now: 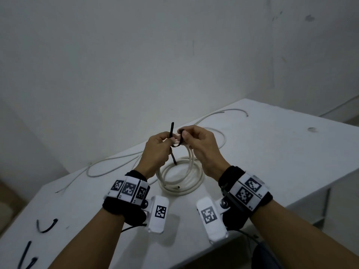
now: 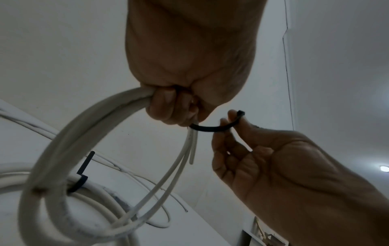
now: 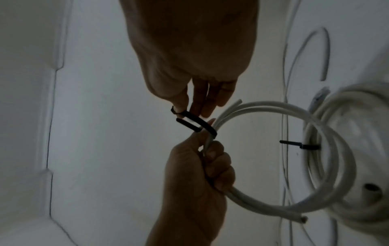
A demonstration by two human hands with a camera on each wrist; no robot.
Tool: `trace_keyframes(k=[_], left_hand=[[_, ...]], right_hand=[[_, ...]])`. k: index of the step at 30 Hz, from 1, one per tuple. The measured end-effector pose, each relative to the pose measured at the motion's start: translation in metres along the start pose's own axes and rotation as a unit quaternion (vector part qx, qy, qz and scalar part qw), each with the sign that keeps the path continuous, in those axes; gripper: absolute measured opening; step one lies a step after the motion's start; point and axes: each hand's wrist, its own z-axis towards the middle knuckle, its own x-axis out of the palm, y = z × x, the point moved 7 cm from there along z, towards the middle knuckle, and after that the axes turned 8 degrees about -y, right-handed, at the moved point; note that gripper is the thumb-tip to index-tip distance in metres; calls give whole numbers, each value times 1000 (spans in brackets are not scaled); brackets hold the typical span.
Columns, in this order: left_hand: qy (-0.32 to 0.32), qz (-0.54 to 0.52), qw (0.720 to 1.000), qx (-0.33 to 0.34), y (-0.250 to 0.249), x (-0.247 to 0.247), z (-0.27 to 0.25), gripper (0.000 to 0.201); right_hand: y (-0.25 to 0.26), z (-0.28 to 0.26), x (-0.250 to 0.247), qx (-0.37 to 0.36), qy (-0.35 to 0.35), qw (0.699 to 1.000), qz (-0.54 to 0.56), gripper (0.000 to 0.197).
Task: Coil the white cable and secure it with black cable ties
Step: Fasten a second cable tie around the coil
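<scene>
Left hand (image 1: pixel 155 150) grips white cable coil (image 1: pixel 180 179) above tabletop (image 1: pixel 272 152); right hand (image 1: pixel 198 144) pinches black cable tie (image 2: pixel 212 128) looped round it. Loose thin wires (image 1: pixel 108 167), spare ties (image 1: pixel 46 226) nearby. No legible writing.

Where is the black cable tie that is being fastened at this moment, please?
In the head view the black cable tie is centre frame above the table, looped around the white cable coil, held between the left hand and right hand.
</scene>
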Motion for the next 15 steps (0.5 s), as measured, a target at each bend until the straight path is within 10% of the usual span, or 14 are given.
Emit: trace_keyframes(k=[15], left_hand=[[-54, 6, 998, 44, 8, -5, 3, 16]], right_hand=[[-1, 2, -4, 12, -25, 999, -26, 16]])
